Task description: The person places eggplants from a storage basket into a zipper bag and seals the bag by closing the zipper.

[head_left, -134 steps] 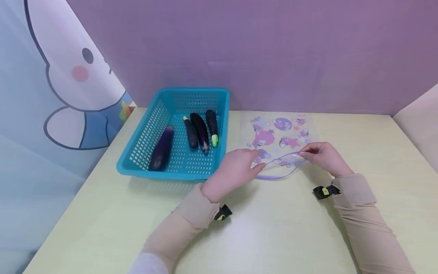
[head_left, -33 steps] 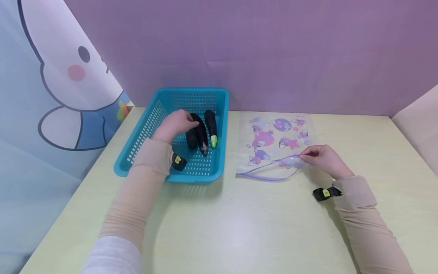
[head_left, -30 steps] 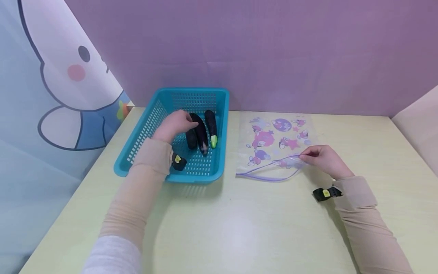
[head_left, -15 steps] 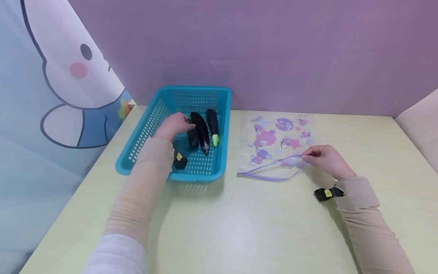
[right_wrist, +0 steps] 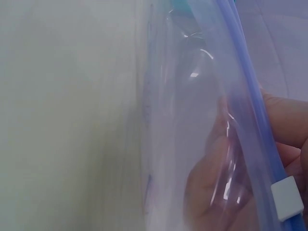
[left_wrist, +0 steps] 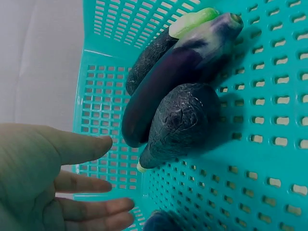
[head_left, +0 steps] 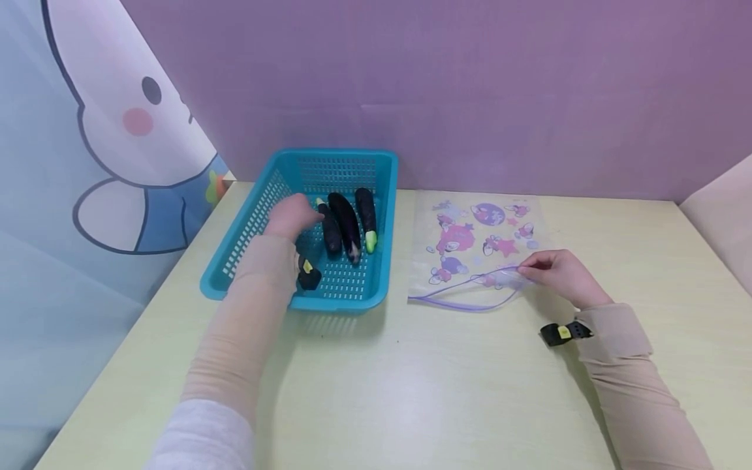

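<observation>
Inside the teal basket [head_left: 384, 261], my left hand [head_left: 292, 214] reaches over the left half. The left wrist view shows that hand [left_wrist: 53, 183] with straight, spread fingers and nothing between them. Three dark eggplants lie to its right: a small one [head_left: 331, 230], a middle one [head_left: 346, 225] and a green-capped one [head_left: 367, 215]. A bit of another purple eggplant [left_wrist: 161, 222] shows at the bottom of the left wrist view; hand and arm hide it in the head view. My right hand [head_left: 558, 271] pinches the mouth rim of a printed clear slider bag [head_left: 455, 236].
The bag lies flat on the pale table [head_left: 411, 391], its purple-edged mouth [head_left: 464, 307] gaping toward me. A white slider [right_wrist: 288, 198] sits on that edge by the right hand. A purple cloth wall [head_left: 470, 98] stands behind the basket and bag.
My left hand has let go of the bag's mouth and moved left into the basket. Just now it drew slightly left, uncovering the small eggplant's stem end. The right hand keeps its hold.
</observation>
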`<move>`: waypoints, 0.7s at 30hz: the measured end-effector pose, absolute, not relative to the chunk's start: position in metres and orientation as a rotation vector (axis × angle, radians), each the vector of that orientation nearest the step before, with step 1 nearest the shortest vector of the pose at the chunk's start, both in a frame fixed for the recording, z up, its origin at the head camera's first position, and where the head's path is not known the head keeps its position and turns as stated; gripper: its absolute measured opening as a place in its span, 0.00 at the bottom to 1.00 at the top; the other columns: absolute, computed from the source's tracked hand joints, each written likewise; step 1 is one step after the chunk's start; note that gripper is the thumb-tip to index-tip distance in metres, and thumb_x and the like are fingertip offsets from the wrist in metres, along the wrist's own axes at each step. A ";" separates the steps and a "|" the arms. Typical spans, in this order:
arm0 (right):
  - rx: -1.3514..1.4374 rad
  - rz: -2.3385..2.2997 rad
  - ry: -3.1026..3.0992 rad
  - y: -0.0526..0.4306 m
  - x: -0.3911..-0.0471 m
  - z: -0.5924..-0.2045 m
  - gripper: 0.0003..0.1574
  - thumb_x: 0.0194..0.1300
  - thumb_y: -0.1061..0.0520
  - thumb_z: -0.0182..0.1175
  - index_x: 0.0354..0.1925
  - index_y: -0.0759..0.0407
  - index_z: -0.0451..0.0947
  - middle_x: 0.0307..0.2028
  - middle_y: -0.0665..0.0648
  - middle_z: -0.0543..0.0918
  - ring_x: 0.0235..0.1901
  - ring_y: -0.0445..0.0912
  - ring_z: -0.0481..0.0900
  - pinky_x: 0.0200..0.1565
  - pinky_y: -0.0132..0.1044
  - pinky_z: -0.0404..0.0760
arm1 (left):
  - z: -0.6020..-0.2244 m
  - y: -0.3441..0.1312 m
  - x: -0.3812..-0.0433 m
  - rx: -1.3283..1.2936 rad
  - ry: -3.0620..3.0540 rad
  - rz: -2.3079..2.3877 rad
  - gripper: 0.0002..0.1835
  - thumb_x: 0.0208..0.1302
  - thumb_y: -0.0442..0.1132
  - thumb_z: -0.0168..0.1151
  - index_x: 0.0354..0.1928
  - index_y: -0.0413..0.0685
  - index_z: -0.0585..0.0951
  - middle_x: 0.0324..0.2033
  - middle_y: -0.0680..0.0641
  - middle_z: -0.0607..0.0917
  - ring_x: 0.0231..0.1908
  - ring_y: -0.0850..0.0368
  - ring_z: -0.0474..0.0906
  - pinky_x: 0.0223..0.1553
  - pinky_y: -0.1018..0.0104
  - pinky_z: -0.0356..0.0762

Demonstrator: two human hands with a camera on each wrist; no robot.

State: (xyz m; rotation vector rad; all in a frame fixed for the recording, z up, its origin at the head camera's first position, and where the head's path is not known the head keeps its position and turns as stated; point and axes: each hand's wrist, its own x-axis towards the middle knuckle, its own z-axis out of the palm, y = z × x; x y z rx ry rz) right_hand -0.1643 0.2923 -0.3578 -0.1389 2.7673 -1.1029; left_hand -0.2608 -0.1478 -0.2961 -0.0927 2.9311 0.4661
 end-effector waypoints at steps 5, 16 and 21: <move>-0.137 -1.107 2.759 0.293 -0.164 -0.360 0.14 0.65 0.57 0.60 0.41 0.68 0.81 0.34 0.51 0.80 0.31 0.42 0.68 0.32 0.30 0.70 | -0.297 -0.148 -0.261 -0.109 2.929 0.420 0.17 0.67 0.49 0.54 0.38 0.40 0.77 0.37 0.40 0.79 0.38 0.46 0.75 0.45 0.51 0.75; -0.137 -1.116 2.758 0.294 -0.164 -0.362 0.14 0.65 0.57 0.61 0.41 0.68 0.81 0.33 0.50 0.80 0.30 0.40 0.68 0.32 0.30 0.69 | -0.296 -0.147 -0.258 -0.130 2.861 0.352 0.29 0.63 0.51 0.59 0.57 0.34 0.72 0.55 0.35 0.76 0.54 0.39 0.72 0.57 0.47 0.70; -0.140 -1.120 2.758 0.295 -0.165 -0.362 0.14 0.65 0.56 0.61 0.41 0.68 0.81 0.33 0.49 0.80 0.30 0.40 0.68 0.31 0.30 0.70 | -0.299 -0.150 -0.257 -0.155 2.829 0.369 0.29 0.60 0.52 0.62 0.55 0.35 0.74 0.53 0.36 0.78 0.51 0.41 0.74 0.55 0.49 0.72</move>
